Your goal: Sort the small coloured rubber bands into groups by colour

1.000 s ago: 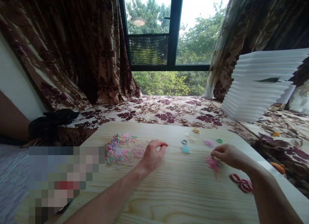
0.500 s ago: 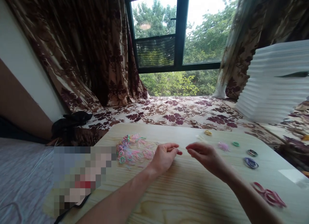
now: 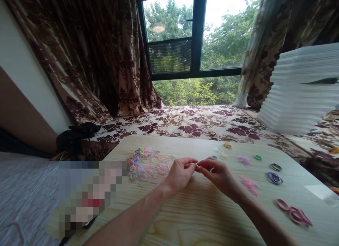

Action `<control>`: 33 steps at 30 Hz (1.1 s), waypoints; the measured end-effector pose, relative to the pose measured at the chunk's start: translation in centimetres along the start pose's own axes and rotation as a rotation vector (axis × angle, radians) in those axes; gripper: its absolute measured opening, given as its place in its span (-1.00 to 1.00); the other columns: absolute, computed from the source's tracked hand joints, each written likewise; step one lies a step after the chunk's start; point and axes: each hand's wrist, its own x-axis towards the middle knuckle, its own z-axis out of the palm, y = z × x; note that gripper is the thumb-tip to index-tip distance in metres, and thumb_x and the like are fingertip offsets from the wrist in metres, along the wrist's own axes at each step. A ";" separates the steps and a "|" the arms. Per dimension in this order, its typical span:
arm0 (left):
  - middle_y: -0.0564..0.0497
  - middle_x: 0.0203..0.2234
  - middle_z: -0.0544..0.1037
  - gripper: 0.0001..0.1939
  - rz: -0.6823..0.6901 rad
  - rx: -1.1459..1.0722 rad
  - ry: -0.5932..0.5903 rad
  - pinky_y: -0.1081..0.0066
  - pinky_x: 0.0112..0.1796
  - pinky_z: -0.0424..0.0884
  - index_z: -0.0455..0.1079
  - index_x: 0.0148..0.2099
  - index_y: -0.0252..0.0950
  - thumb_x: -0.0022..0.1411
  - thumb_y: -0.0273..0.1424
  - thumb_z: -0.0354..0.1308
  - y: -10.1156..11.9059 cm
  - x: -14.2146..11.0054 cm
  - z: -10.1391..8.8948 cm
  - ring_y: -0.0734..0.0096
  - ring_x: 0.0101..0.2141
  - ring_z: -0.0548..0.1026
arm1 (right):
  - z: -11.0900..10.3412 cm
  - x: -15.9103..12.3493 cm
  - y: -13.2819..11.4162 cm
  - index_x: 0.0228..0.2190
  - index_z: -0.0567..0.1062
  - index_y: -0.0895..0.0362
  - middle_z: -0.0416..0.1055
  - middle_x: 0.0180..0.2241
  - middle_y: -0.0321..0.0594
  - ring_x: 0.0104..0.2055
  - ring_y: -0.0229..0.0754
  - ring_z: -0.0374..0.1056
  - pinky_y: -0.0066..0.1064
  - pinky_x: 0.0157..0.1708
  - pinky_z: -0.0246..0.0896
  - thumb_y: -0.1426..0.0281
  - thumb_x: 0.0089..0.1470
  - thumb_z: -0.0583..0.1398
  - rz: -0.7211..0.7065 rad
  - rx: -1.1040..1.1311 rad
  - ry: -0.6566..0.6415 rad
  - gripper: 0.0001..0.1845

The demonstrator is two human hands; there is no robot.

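My left hand and my right hand meet over the middle of the light wooden table, fingertips pinched together. A tiny pale bit shows between them, too small to name. Left of my left hand lies a mixed heap of small elastic hair bands in pink, green and lilac. Pink elastic bands lie just right of my right hand. Beyond it are lilac bands, cream bands and a yellow hair tie; my right hand partly hides a blue-grey hair tie.
On the table's right are a green hair tie, dark hair ties, purple hair ties and rose-red hair ties. White foam sheets stand behind, right. A pixelated patch covers the left edge.
My right hand has left the pink bands and come leftward to touch my left fingertips. The view has turned left, bringing the dark and purple hair ties into sight.
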 end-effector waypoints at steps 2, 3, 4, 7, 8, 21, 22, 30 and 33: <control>-0.06 -0.48 0.57 -0.73 -0.004 -0.010 -0.007 0.51 -0.44 0.34 0.48 -0.21 -0.44 0.07 -0.39 0.10 0.0 -0.1 0.1 0.44 -0.47 0.47 | 0.0 0.0 0.3 -0.46 0.56 0.11 0.41 -0.49 -0.23 -0.52 -0.30 0.25 -0.46 -0.54 0.16 0.16 -0.01 0.17 -0.002 0.005 0.002 -0.70; -0.07 -0.47 0.58 -0.73 -0.003 -0.025 -0.007 0.50 -0.42 0.36 0.48 -0.21 -0.44 0.07 -0.39 0.10 0.1 -0.1 0.1 0.43 -0.46 0.48 | 0.0 0.0 0.4 -0.48 0.55 0.11 0.41 -0.49 -0.24 -0.52 -0.30 0.26 -0.46 -0.53 0.16 0.18 0.00 0.17 -0.001 0.007 -0.001 -0.72; -0.08 -0.47 0.58 -0.73 0.000 -0.045 -0.007 0.47 -0.39 0.38 0.48 -0.22 -0.44 0.08 -0.38 0.10 0.1 -0.1 0.1 0.41 -0.44 0.50 | 0.0 0.0 0.6 -0.49 0.55 0.12 0.41 -0.49 -0.24 -0.51 -0.29 0.27 -0.46 -0.52 0.16 0.20 0.00 0.16 0.001 0.006 -0.007 -0.73; -0.11 -0.45 0.59 -0.73 0.017 -0.102 -0.013 0.41 -0.31 0.41 0.46 -0.21 -0.44 0.11 -0.36 0.07 0.2 -0.1 0.2 0.36 -0.40 0.53 | -0.1 0.1 0.8 -0.51 0.54 0.13 0.41 -0.50 -0.23 -0.50 -0.28 0.28 -0.46 -0.53 0.17 0.24 0.01 0.14 0.005 -0.009 -0.006 -0.74; -0.11 -0.44 0.60 -0.72 0.021 -0.107 -0.017 0.40 -0.30 0.41 0.45 -0.20 -0.44 0.12 -0.36 0.06 0.2 -0.1 0.2 0.36 -0.40 0.53 | -0.2 0.1 0.8 -0.49 0.54 0.13 0.41 -0.50 -0.22 -0.50 -0.27 0.28 -0.46 -0.53 0.17 0.24 0.01 0.14 0.006 -0.010 -0.003 -0.74; -0.08 -0.48 0.59 -0.66 0.014 -0.031 -0.034 0.39 -0.25 0.38 0.43 -0.15 -0.44 0.16 -0.29 0.02 -0.2 0.1 -0.1 0.37 -0.40 0.52 | -0.3 -0.2 -0.3 -0.52 0.50 0.14 0.44 -0.54 -0.26 -0.50 -0.27 0.28 -0.45 -0.48 0.16 0.26 0.03 0.09 0.033 -0.030 -0.082 -0.72; -0.08 -0.49 0.59 -0.64 0.019 -0.008 -0.034 0.38 -0.22 0.37 0.43 -0.15 -0.44 0.18 -0.26 0.00 0.0 0.1 -0.3 0.36 -0.39 0.51 | -0.4 -0.2 -0.5 -0.54 0.49 0.14 0.41 -0.56 -0.27 -0.52 -0.27 0.26 -0.45 -0.50 0.14 0.26 0.03 0.08 0.030 -0.056 -0.075 -0.71; -0.04 -0.34 0.55 -0.71 0.196 0.325 -0.012 0.40 -0.11 0.30 0.50 -0.36 -0.32 0.18 -0.30 -0.01 0.6 0.1 -1.3 0.35 -0.22 0.44 | -1.2 -0.1 -1.0 -0.53 0.45 0.14 0.35 -0.59 -0.28 -0.52 -0.26 0.21 -0.44 -0.52 0.12 0.19 0.03 0.06 0.051 -0.071 -0.091 -0.68; -0.02 -0.40 0.55 -0.83 0.277 0.402 -0.021 0.41 -0.15 0.31 0.50 -0.36 -0.29 0.10 -0.38 0.09 0.3 0.0 -1.1 0.36 -0.25 0.43 | -1.2 -0.2 -1.2 -0.55 0.46 0.14 0.34 -0.60 -0.29 -0.53 -0.27 0.20 -0.45 -0.53 0.12 0.20 0.02 0.08 0.048 -0.048 -0.104 -0.68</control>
